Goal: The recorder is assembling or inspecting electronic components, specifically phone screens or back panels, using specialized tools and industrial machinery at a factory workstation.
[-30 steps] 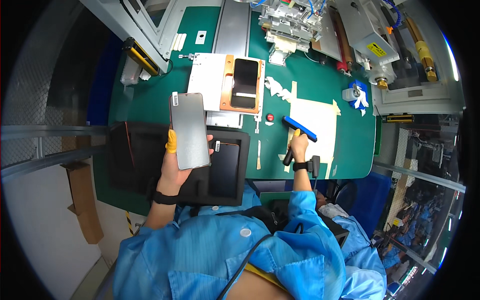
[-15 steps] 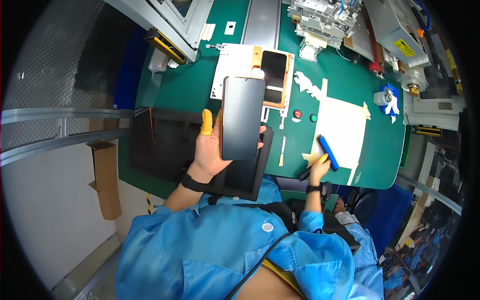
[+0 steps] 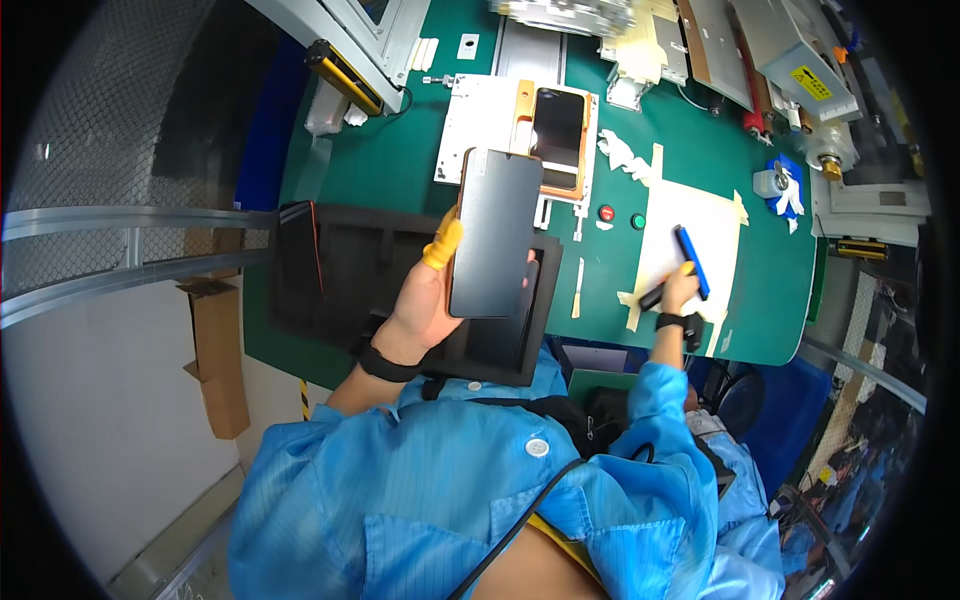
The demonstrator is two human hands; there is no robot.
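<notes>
Blue roller [image 3: 691, 263] clasped in your right hand [image 3: 680, 288] over the white sheet [image 3: 700, 208], you cup the phone [image 3: 495, 240] in your half-open left hand [image 3: 425, 305], above the black tray [image 3: 390, 245]; best steady it by its edges.

In our left hand [image 3: 425, 302] we see a phone [image 3: 497, 235] with a smooth, dark, faintly glossy face; the yellow finger cot [image 3: 441, 246] at its edge looks rubbery and wrinkled. Beneath that grip, our tray [image 3: 375, 270] looks like matt black foam. Beyond it, we see a smooth white fixture plate [image 3: 466, 125] and a grey metal rail [image 3: 532, 58] with a dull sheen. In our right hand [image 3: 680, 289], the roller [image 3: 692, 262] is smooth and blue, above a matt, paper-like sheet [image 3: 700, 210]. Behind both grips, our sleeves [image 3: 660, 393] are softly shiny cloth.
</notes>
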